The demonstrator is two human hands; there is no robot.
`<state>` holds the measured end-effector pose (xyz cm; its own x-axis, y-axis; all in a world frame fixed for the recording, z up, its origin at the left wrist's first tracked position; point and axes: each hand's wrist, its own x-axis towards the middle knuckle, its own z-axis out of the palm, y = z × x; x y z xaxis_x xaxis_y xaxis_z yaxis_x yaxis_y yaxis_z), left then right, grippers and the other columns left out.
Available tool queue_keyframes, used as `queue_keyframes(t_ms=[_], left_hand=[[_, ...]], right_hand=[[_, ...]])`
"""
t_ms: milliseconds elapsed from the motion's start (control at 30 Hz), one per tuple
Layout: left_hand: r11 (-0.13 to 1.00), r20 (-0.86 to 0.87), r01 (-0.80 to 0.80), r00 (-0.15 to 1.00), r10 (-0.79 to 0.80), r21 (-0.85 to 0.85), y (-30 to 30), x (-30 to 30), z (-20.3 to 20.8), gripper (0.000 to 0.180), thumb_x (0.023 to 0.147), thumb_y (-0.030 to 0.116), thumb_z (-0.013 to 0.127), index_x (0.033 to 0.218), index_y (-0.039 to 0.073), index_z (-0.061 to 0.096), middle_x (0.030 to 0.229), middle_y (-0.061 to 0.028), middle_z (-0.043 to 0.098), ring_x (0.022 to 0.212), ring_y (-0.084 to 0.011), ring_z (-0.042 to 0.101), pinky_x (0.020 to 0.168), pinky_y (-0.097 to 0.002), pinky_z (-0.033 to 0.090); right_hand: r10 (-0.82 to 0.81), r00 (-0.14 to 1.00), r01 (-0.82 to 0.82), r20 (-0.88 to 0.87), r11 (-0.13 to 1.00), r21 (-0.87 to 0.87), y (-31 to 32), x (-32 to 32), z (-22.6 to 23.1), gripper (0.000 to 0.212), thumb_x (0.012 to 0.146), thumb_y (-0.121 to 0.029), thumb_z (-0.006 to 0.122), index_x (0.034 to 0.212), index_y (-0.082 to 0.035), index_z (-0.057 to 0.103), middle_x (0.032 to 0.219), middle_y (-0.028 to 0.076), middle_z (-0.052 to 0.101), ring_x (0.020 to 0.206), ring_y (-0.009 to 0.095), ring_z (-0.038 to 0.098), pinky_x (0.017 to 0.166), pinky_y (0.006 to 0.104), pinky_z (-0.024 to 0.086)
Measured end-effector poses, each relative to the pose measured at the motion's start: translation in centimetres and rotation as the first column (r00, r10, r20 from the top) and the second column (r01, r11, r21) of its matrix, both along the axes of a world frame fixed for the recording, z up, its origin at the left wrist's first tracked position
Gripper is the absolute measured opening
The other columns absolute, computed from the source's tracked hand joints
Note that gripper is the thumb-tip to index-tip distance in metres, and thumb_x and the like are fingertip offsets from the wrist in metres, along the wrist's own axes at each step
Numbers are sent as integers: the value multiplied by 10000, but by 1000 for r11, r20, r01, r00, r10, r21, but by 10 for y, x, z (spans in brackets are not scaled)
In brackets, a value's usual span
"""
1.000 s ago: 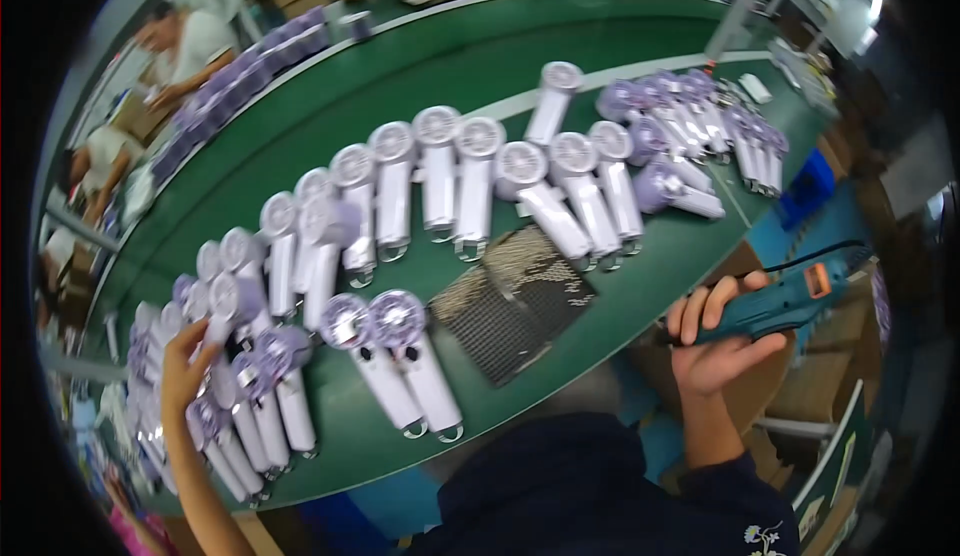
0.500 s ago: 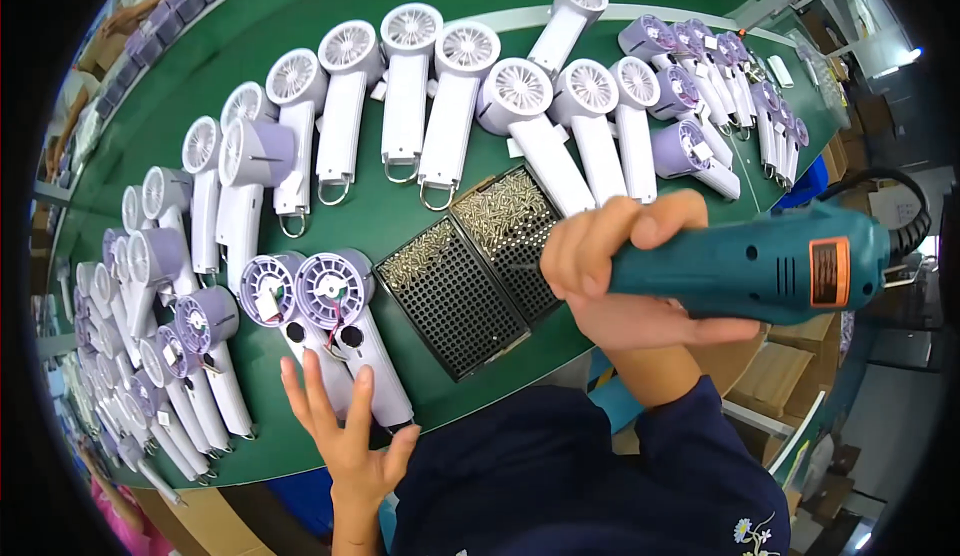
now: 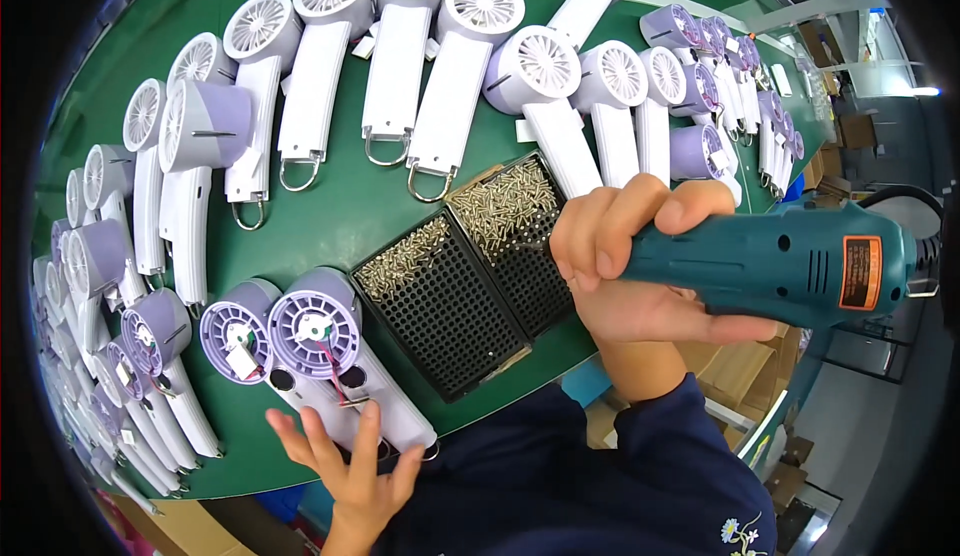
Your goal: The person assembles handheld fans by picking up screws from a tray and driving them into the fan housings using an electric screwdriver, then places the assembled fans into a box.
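Note:
My right hand [image 3: 640, 266] is wrapped round a dark green electric screwdriver [image 3: 770, 256] held level above the table. Its thin bit points left over the right compartment of a black screw tray [image 3: 440, 361], a perforated plate with small screws [image 3: 505, 201] heaped at its far end. My left hand [image 3: 355, 476], fingers spread, is at the handles of two handheld fans and holds nothing. The right-hand fan [image 3: 315, 331] and the left-hand fan [image 3: 238, 338] lie side by side with purple housings open, wires showing and white handles toward me.
White-and-purple fans with grilles fitted [image 3: 485, 6] line the far side of the green table [image 3: 310, 226]. More fans [image 3: 150, 331] crowd the left, and open ones [image 3: 700, 91] stand at the far right. A black cable [image 3: 905, 194] leaves the screwdriver's rear. Cardboard boxes [image 3: 735, 366] sit beyond the right edge.
The view has shifted, so the fans and tray appear larger and the nearby ones lower. My left hand stays open by the handles; my right hand keeps its hold on the screwdriver.

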<state>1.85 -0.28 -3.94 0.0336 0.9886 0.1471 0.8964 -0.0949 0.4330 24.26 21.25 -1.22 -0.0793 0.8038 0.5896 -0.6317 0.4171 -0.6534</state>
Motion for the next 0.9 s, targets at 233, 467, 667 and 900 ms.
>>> queue_keyframes(t_ms=[233, 467, 667, 900], left_hand=[[993, -78, 110, 991, -113, -38, 12, 6, -4, 417, 855, 456, 616, 1181, 206, 687, 1535, -224, 233, 1397, -513, 174, 1093, -678, 64], [991, -71, 124, 989, -127, -49, 13, 6, -3, 427, 859, 441, 598, 1191, 186, 683, 1534, -214, 238, 1396, -441, 258, 1098, -671, 58], [994, -34, 106, 994, -107, -33, 7, 14, -3, 428, 864, 444, 590, 1199, 193, 680, 1510, -197, 294, 1379, -394, 317, 1115, -640, 37], [998, 3, 63, 998, -63, 22, 18, 20, -3, 429, 854, 486, 603, 1205, 251, 675, 1439, -96, 445, 1342, -301, 411, 1125, -603, 54]], right_hand=[[16, 996, -14, 83, 1000, -20, 0, 0, -5, 892, 722, -869, 437, 1079, -52, 440, 706, 104, 475, 547, 186, 463, 436, 304, 406], [53, 994, -60, 98, 995, 76, 7, -2, -12, 924, 703, -889, 414, 1077, -44, 435, 693, 103, 473, 537, 183, 463, 431, 312, 417], [-34, 991, 29, 131, 999, 37, -3, -8, -3, 898, 724, -880, 403, 1067, -50, 432, 709, 104, 482, 518, 180, 451, 434, 312, 403], [-14, 985, 2, 169, 998, 70, -34, -35, 51, 644, 832, -696, 546, 1081, -109, 453, 718, 33, 479, 500, 129, 457, 431, 271, 382]])
